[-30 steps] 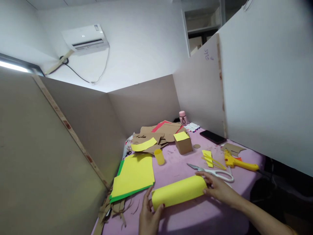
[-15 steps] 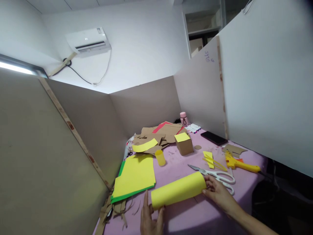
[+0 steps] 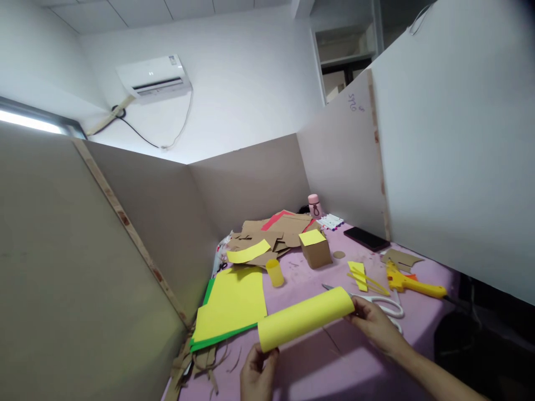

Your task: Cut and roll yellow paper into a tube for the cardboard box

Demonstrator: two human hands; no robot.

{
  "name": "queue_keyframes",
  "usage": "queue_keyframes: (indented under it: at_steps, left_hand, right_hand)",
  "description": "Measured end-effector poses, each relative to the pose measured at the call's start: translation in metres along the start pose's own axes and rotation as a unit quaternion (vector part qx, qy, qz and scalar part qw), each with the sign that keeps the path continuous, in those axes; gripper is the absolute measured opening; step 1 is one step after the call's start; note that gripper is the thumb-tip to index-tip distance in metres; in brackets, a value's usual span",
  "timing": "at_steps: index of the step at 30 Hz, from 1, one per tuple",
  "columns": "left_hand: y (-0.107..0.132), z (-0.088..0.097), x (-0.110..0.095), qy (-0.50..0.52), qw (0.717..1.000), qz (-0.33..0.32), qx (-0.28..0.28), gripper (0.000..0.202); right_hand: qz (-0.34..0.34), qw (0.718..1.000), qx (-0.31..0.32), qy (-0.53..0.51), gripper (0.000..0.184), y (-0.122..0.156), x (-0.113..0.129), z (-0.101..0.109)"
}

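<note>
A curved sheet of yellow paper spans the space between my two hands, above the pink tablecloth. My left hand pinches its lower left corner between thumb and fingers. At the other end, my right hand grips the right edge, fingers closed. White-handled scissors lie just behind the right hand, partly covered by it and the paper. Left of the curved sheet is a stack of yellow and green sheets. Behind it stand a small yellow paper tube and a cardboard box with a yellow top.
A yellow glue gun lies at the right near yellow strips. Farther back are a black phone, markers, a pink bottle and cardboard pieces. Cardboard scraps lie front left. Grey partitions enclose the table.
My left fingers, spread at the sheet's end before, have closed on its corner. The yellow sheet's left end has lifted slightly. The camera view has tipped up a little.
</note>
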State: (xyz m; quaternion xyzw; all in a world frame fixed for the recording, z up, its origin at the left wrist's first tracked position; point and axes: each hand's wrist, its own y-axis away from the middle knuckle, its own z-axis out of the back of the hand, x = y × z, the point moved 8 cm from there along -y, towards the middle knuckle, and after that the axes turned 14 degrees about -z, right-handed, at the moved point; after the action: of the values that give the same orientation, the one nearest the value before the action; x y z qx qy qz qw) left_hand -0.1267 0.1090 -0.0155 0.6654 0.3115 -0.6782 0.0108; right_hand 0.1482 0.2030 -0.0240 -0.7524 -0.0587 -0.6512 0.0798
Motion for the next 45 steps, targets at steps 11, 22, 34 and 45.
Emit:
queue_keyframes:
  at_steps: [11,22,34,45]
  left_hand:
    - [-0.065,-0.027,-0.015,0.014,1.0,-0.002,0.015,0.041]
    - [-0.134,-0.024,-0.005,0.004,1.0,-0.002,0.02,0.035]
    - [-0.207,0.003,0.02,0.003,1.0,-0.003,0.027,0.035]
    - [-0.229,-0.014,0.033,0.027,0.998,-0.015,0.053,0.034]
  right_hand:
    - [0.049,0.998,-0.04,0.023,0.012,-0.047,0.032,-0.005]
    - [0.08,0.992,-0.093,0.019,0.002,-0.107,0.05,-0.023]
    - [0.007,0.987,-0.138,-0.087,0.042,-0.154,0.02,-0.07]
    - [-0.047,0.993,-0.107,0.008,0.062,-0.154,-0.032,-0.117]
